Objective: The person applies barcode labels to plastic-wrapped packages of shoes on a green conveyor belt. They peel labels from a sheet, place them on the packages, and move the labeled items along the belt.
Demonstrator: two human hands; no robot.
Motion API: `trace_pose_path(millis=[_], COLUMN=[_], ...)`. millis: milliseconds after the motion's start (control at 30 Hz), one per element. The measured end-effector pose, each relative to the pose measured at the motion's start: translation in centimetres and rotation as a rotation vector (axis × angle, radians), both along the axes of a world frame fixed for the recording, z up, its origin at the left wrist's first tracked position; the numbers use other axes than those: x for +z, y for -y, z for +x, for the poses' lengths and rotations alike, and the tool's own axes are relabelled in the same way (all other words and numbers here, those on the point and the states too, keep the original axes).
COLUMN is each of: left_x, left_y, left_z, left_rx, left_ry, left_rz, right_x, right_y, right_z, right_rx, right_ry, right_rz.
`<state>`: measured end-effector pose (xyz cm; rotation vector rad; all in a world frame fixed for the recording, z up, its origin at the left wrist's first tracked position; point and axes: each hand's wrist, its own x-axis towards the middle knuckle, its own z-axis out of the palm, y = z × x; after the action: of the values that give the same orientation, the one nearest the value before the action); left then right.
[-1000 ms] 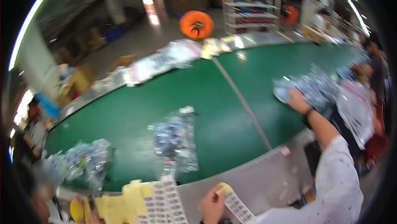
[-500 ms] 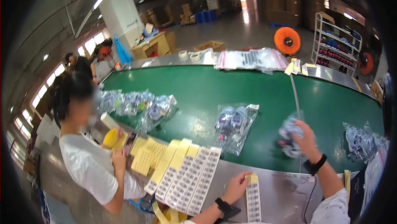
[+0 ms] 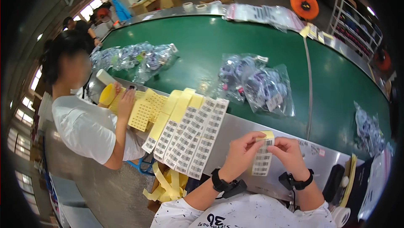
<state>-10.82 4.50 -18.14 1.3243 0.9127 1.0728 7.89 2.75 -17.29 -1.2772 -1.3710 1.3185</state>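
Note:
In front of me, a short strip of barcode labels (image 3: 261, 163) with a yellow top end hangs over the metal table edge. My left hand (image 3: 240, 154) pinches the strip near its yellow end. My right hand (image 3: 291, 156) is closed, thumb and finger pressed together at the strip's right edge, close to the upper labels. Beyond my hands on the green belt (image 3: 193, 76) lies a clear bag of pale blue shoes (image 3: 269, 87), a white label on it. It overlaps a second bagged pair (image 3: 233, 74) on its left.
Sheets of barcode labels (image 3: 189, 139) spread along the metal edge at left. Beside them a co-worker in a white shirt (image 3: 84, 131) handles yellow label sheets. More bagged shoes lie far left (image 3: 143, 57) and far right (image 3: 370, 129). Flat plastic bags (image 3: 263, 15) rest on the far rim.
My right hand has let go of the bagged shoes, now lying against the middle bag, and come back to the label strip. My left hand has kept the strip and raised it slightly.

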Motion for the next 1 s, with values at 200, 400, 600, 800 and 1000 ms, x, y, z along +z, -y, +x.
trace_pose_path(millis=[200, 400, 600, 800, 1000], left_x=[0.4, 0.3, 0.5, -0.9, -2.0], left_y=[1.0, 1.0, 0.6, -0.1, -0.6], left_z=[0.9, 0.7, 1.0, -0.1, 0.7], left_rx=[-0.013, -0.021, -0.032, -0.074, -0.137], left_ry=[-0.033, -0.118, -0.221, -0.23, -0.128], left_rz=[0.068, 0.106, 0.216, 0.195, -0.056], right_x=[1.0, 0.4, -0.8, -0.1, -0.5], right_y=[0.9, 1.1, 1.2, 0.5, 0.4], right_z=[-0.5, 0.3, 1.1, 0.3, 0.7], right_rx=[-0.294, -0.215, -0.182, -0.138, -0.168], right_ry=[0.068, 0.316, 0.036, 0.043, 0.367], right_rz=[0.344, 0.439, 0.282, 0.244, 0.486])
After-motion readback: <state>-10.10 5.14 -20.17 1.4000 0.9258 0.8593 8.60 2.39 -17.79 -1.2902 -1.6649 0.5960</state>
